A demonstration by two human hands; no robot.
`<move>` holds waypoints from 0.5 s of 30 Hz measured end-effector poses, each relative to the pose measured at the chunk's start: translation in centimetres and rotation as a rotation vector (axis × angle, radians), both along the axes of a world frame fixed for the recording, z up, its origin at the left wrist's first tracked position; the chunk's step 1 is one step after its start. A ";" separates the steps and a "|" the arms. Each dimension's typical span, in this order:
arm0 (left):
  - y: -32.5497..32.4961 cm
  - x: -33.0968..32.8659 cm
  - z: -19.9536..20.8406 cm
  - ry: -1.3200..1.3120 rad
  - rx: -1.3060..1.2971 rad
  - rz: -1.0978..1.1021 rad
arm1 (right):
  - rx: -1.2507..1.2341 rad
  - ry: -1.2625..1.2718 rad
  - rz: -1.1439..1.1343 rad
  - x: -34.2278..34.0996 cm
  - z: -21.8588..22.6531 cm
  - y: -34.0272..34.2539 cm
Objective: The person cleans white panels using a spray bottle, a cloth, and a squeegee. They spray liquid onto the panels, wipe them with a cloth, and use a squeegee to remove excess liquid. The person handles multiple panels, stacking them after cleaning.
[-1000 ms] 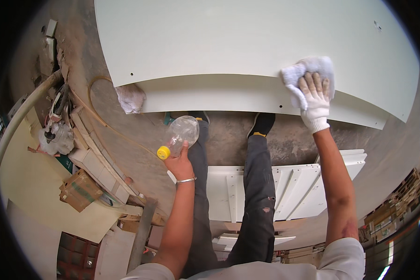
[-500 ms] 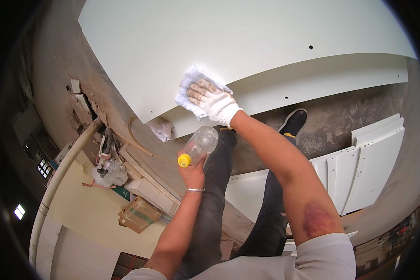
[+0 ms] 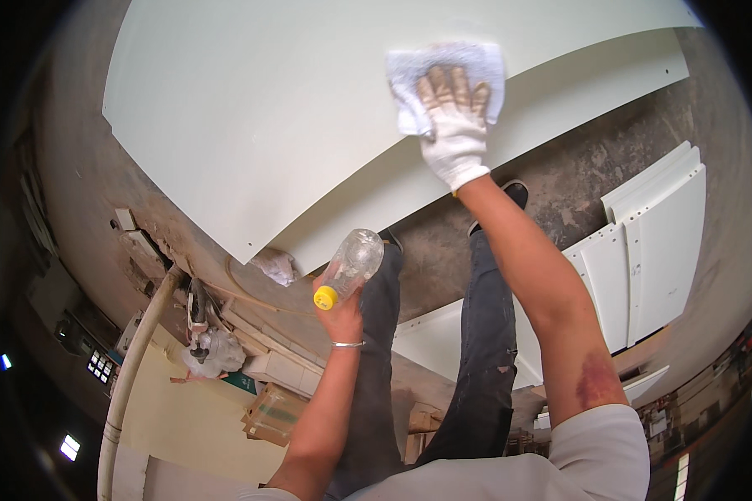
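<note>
My right hand, in a white knit glove with soiled fingers, lies flat with its fingers spread on a white cloth. It presses the cloth against a large white panel, near that panel's near edge. My bare left hand is closed round a clear plastic bottle with a yellow cap. The bottle is tilted, its cap end toward me. What it contains, if anything, I cannot make out. Part of the left fingers is hidden behind the bottle.
Under the top panel a second white panel juts out. A crumpled cloth hangs by the near left corner. Several white boards lie at the right. To the left are a pipe, a plastic bag and a cardboard box.
My right hand has slid the cloth away from me and to the right across the panel. The left hand still holds the bottle at almost the same place.
</note>
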State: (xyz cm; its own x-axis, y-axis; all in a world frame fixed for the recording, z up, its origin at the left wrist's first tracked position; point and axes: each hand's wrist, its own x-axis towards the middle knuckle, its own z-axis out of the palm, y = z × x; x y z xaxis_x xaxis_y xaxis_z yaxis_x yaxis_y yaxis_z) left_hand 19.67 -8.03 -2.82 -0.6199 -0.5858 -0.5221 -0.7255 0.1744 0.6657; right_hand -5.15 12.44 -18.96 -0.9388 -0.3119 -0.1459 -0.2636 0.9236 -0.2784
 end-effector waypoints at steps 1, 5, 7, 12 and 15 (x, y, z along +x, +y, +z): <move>0.5 -0.2 0.5 0.001 -0.006 0.009 | -0.150 -0.072 0.179 3.1 -0.3 -2.6; 2.2 -1.8 1.4 0.029 -0.033 -0.050 | -0.428 0.058 0.526 4.2 -1.8 -1.8; 2.9 -2.6 1.8 -0.013 -0.069 -0.089 | -0.325 0.081 0.468 -0.9 -1.0 5.8; 6.9 -3.4 2.4 -0.096 -0.010 -0.025 | 0.498 0.248 -0.056 -11.7 1.3 21.7; 9.9 -3.6 2.6 -0.068 0.027 -0.035 | 0.154 0.149 -0.049 -7.0 0.7 14.8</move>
State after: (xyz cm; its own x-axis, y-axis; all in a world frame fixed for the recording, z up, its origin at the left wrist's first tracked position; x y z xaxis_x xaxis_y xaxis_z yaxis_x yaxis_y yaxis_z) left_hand 16.06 1.83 -0.24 -0.6022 -0.5497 -0.5790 -0.7631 0.1830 0.6198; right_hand -12.19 27.26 -18.28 -0.9670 -0.2505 -0.0464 -0.2454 0.9648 -0.0943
